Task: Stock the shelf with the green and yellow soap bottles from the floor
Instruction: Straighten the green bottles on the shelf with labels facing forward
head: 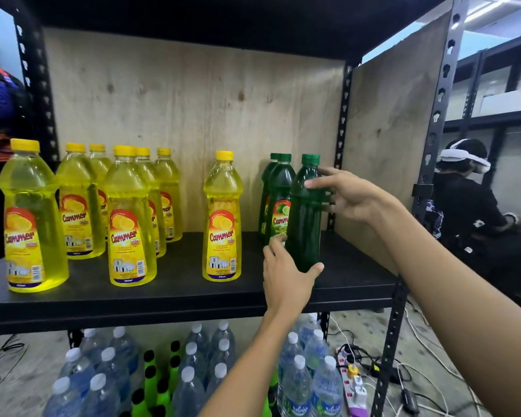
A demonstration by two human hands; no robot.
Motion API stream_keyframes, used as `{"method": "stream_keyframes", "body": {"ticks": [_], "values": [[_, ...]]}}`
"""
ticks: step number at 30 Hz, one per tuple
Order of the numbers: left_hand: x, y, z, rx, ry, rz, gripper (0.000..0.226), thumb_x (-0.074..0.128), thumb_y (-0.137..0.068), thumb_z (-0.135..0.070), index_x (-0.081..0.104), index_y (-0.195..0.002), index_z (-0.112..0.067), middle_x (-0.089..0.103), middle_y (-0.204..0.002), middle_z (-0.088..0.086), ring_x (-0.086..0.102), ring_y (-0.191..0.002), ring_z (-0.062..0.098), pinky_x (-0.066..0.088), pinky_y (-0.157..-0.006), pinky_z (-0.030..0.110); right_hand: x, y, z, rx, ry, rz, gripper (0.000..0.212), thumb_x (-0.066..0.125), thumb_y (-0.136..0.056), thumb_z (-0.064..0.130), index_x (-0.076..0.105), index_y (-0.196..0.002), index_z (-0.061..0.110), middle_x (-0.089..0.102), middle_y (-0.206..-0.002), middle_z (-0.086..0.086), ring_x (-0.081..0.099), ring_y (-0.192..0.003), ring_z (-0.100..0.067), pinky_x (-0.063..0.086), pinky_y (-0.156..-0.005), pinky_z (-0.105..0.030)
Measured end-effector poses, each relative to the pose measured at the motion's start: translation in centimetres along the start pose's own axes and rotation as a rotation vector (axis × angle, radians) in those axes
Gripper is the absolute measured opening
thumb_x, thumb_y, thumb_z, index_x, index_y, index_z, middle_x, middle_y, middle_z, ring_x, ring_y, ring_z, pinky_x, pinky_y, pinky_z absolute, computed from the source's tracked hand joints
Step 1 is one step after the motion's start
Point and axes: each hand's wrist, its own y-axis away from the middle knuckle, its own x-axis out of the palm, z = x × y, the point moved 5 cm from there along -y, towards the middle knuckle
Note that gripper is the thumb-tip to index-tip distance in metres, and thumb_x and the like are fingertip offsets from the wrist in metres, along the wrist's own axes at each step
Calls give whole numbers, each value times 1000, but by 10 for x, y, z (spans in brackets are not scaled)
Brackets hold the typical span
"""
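A dark green soap bottle (306, 218) stands upright at the right end of the black shelf (175, 284), its label turned away. My left hand (286, 275) wraps its base from the front. My right hand (348, 195) holds its shoulder just below the green cap. Two more green bottles (278, 200) stand right behind it. Several yellow lemon soap bottles (127, 218) fill the left half of the shelf, and one yellow bottle (223, 218) stands alone in the middle.
Plywood panels close the shelf's back (193, 109) and right side (388, 145). Below the shelf, water bottles (109, 374) and bright green bottles (157, 383) stand on the floor beside a power strip (354, 383) with cables. A person with a headset (469, 188) sits at the right.
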Motion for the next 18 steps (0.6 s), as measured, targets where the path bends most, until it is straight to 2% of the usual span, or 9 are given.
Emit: {"method": "stream_keyframes", "body": {"ticks": [2,4,7,9,10,12,14,16,18], "values": [[2,5,-2,4,-5,-32,80,82,-75,-43,34,-136,-24,44,-134,0,52,-122,23,46,-97,36,-1,-1,-7,-12,-58,84,59,71,-83,2,56,-136,23,70,-123,-6,68,-111,-23,54,-90,-37],[2,5,0,21,-12,-16,76,79,-80,-40,34,-138,-24,44,-136,1,52,-124,24,43,-99,36,-4,-3,-12,-51,-53,68,63,74,-82,3,53,-138,23,70,-123,-7,70,-109,-22,54,-87,-36],[2,-9,6,51,22,129,75,77,-84,-35,33,-144,-24,47,-142,1,50,-128,23,42,-104,39,-6,-2,-15,-113,54,-105,81,90,-62,22,53,-135,25,67,-118,-5,73,-98,-20,59,-82,-36],[3,-22,12,59,28,271,76,74,-87,-31,30,-149,-23,47,-148,2,46,-134,23,40,-110,41,-4,0,-15,-162,138,-253,86,94,-54,32,51,-128,27,65,-112,0,70,-99,-19,60,-77,-33],[5,-27,15,50,35,336,77,72,-89,-29,27,-152,-23,45,-151,3,44,-138,23,39,-112,41,-1,1,-16,-190,187,-323,87,95,-53,36,48,-126,27,63,-115,0,68,-104,-20,60,-78,-35],[10,-31,18,9,74,404,80,70,-91,-27,22,-155,-25,41,-154,2,40,-141,24,36,-112,37,6,2,-16,-222,315,-442,91,94,-51,47,44,-124,28,54,-129,-3,57,-118,-23,55,-91,-44],[13,-28,18,-23,120,370,89,76,-83,-34,23,-154,-26,46,-150,0,44,-138,21,39,-108,32,13,2,-13,-210,416,-504,96,92,-50,54,39,-125,28,44,-133,-7,50,-122,-26,50,-98,-48],[15,-23,20,-25,112,287,96,82,-76,-40,27,-153,-24,49,-146,0,46,-135,20,40,-110,37,16,2,-11,-194,471,-490,96,93,-53,49,35,-126,27,40,-134,-9,48,-120,-27,49,-98,-46],[14,-24,24,-11,84,267,90,81,-78,-38,30,-151,-21,50,-146,3,44,-136,21,40,-111,38,14,3,-14,-170,413,-392,90,93,-61,30,31,-127,27,44,-131,-9,53,-113,-23,54,-89,-41]]}}
